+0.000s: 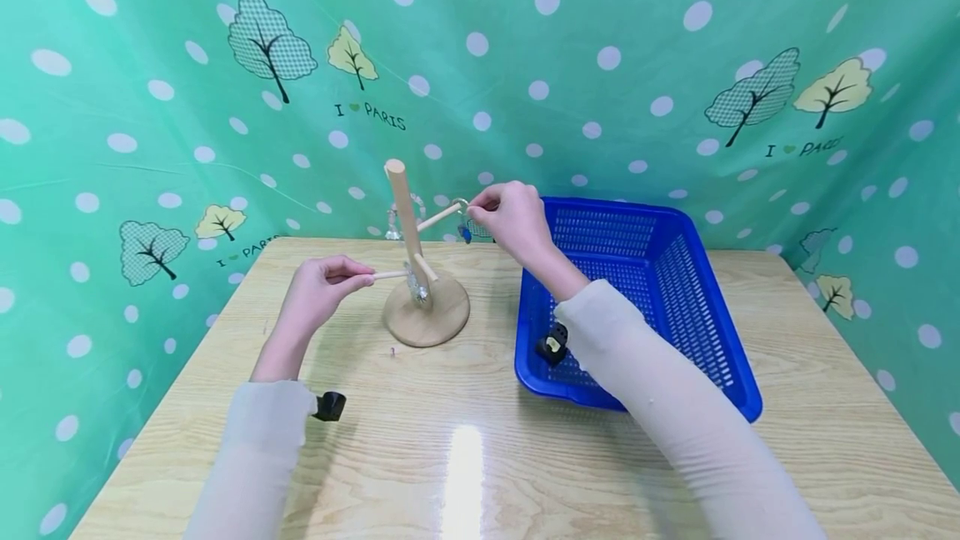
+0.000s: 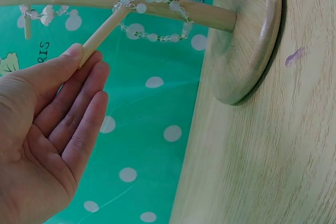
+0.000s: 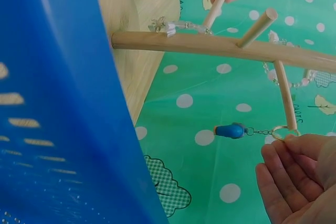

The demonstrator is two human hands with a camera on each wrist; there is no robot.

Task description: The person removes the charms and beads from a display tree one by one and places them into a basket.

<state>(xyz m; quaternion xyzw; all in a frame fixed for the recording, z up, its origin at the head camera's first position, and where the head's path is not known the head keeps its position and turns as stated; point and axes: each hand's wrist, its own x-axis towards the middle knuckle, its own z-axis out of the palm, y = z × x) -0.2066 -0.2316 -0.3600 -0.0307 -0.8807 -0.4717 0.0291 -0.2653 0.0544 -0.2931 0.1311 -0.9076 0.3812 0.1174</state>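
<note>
A wooden peg stand [image 1: 406, 211] rises from a round base [image 1: 431, 332] on the table. My left hand [image 1: 317, 294] pinches the tip of a lower peg [image 2: 103, 31] between thumb and index finger. On that peg hangs a beaded bracelet [image 2: 153, 38] with pale and clear beads. My right hand [image 1: 513, 222] pinches the gold ring of a keychain [image 3: 230, 130] at the tip of an upper peg [image 3: 284, 90]. The ring seems to be round the peg's tip, and the keychain's blue charm dangles on a short chain. Another beaded bracelet [image 2: 47, 15] hangs higher up, behind the post.
To the right stands a blue plastic basket [image 1: 708, 273] with slotted walls, partly under my right forearm. A small purple mark [image 1: 392, 352] shows on the table [image 1: 375, 457] before the base. Green dotted cloth [image 1: 480, 82] hangs behind the table and at its sides.
</note>
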